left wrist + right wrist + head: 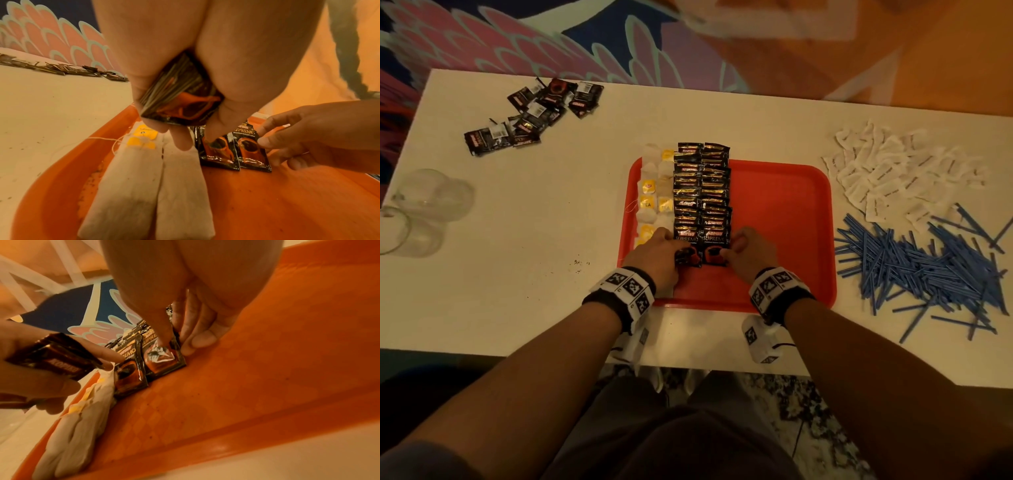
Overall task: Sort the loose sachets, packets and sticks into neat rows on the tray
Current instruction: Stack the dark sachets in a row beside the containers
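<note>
Coffee sachets (702, 192) rowed on tray (784, 205), left hand (654, 253) holding stack (180, 97)

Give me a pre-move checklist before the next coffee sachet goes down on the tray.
1. Spare sachets in hand: ok, the left hand grips a stack of coffee sachets.
2. Last sachet seated: ok, the right hand pinches the nearest sachet flat at the row's near end.
3. Coffee rows straight: ok, two columns side by side.
4. Room on the red tray: ok, its right half is bare.
5. Tea bags undisturbed: cannot tell; a string trails over the tray's edge.
</note>
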